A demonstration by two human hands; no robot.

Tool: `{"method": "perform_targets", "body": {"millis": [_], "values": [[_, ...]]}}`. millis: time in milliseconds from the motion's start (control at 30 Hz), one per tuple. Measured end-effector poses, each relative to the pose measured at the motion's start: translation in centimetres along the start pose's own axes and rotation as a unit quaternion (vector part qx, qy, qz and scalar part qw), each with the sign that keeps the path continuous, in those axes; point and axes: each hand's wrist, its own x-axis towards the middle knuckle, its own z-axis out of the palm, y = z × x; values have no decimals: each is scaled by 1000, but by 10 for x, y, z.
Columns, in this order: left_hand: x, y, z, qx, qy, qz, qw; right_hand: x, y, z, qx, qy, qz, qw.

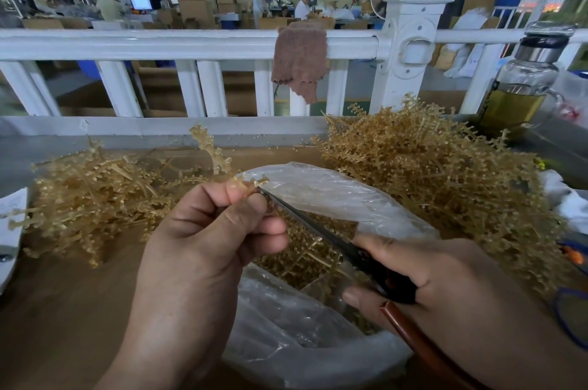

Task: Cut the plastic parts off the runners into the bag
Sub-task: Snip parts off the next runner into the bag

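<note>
My left hand [210, 240] pinches a thin amber plastic runner [211, 151] between thumb and fingertips, holding it over the open clear plastic bag [321, 189]. The runner sticks up and away, lined with small parts. My right hand [423, 281] grips black scissors [334, 240] with a brown handle. Their blade tips meet the runner's near end right at my left fingertips. Cut amber pieces [305, 259] lie inside the bag.
A big heap of amber runners [439, 173] lies to the right of the bag, a flatter heap [95, 195] to the left, both on a brown table. A white railing [159, 43] with a brown cloth [299, 62] runs behind. A glass bottle [521, 81] stands at the right.
</note>
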Motion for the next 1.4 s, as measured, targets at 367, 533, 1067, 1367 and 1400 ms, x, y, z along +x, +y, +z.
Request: {"method": "perform_targets", "body": {"millis": [367, 533, 1067, 1367, 1400], "values": [[-1, -3, 4, 11, 3, 2, 1000, 3, 3, 3, -8, -30, 12, 999], [-2, -5, 5, 12, 3, 2, 1000, 2, 2, 4, -19, -28, 15, 999], [-3, -5, 5, 20, -20, 14, 999, 1, 1, 2, -1, 5, -5, 1000], [-3, -6, 4, 26, -22, 22, 999, 0, 1, 2, -25, 17, -14, 999], [-3, -7, 4, 26, -22, 23, 999, 0, 1, 3, -24, 20, -13, 999]]}}
